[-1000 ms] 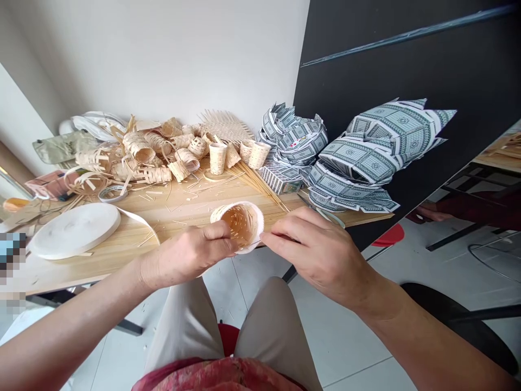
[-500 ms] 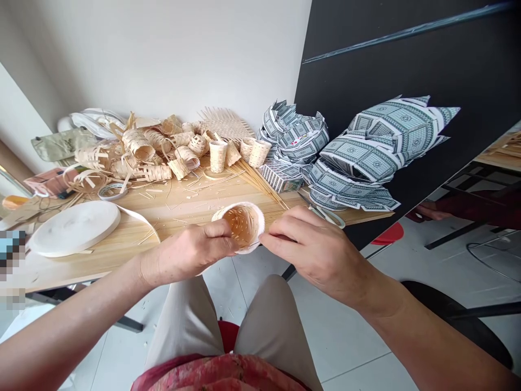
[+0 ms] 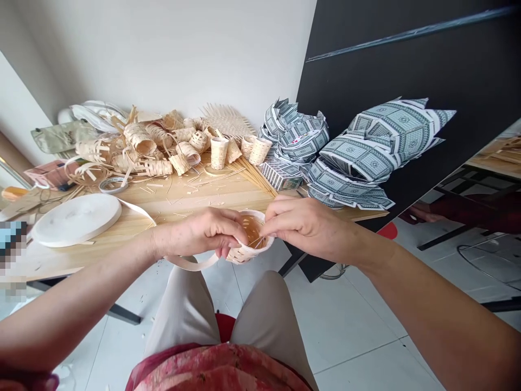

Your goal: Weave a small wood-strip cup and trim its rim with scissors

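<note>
Table: pale wood, beyond and below the hands.
Woven cup: held over the lap between both hands, mouth tilted up toward the person, pale strip trailing left.
Left hand: curled fingers grip the cup's side.
Right hand: pinched fingertips press at its rim, by the opening.

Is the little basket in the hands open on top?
Open: the small pale woven bamboo basket has an uncovered round mouth, and its inside shows between the left hand and the right hand.
</note>
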{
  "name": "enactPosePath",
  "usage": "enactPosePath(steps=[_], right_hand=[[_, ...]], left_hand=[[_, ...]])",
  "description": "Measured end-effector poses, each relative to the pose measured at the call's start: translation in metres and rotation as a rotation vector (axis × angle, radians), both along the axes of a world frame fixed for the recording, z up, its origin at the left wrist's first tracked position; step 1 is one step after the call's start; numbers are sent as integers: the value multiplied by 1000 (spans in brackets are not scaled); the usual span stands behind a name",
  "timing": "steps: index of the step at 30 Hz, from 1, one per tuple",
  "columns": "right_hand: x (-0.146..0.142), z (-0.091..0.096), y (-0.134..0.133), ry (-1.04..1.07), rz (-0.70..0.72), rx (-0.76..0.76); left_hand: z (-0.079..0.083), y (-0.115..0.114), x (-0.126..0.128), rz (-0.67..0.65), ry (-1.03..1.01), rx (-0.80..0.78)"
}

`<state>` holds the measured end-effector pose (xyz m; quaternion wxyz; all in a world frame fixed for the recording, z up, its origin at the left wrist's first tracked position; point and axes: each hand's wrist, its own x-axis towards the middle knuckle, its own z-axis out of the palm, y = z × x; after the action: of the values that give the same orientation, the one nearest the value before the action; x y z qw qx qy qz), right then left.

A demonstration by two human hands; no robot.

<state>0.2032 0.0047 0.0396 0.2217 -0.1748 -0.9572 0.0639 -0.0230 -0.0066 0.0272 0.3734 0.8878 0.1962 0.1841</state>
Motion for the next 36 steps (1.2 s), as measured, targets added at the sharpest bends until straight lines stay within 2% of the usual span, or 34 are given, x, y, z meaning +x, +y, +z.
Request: enactPosePath(steps=[5,11,15,19,25,36], right_hand=[[1,1,2,-5,2,-90],[-1,-3,1,34,93,-74],[-8,-4,-5,71,155,-62],[-13,-7,-6,96,108,-35],[-11,-12,5,117,88,-194],[-15,-17,15,160,34,-488]], left_hand=[[3,-1,1,-12,29,-30],[1,-4,5,-41,19,241],[-3,-5,8,-55,-41,271],[-5,-1,8,-5,-64,261],[-4,3,10,69,-55,131],[-16,5,9,204,-179,-405]])
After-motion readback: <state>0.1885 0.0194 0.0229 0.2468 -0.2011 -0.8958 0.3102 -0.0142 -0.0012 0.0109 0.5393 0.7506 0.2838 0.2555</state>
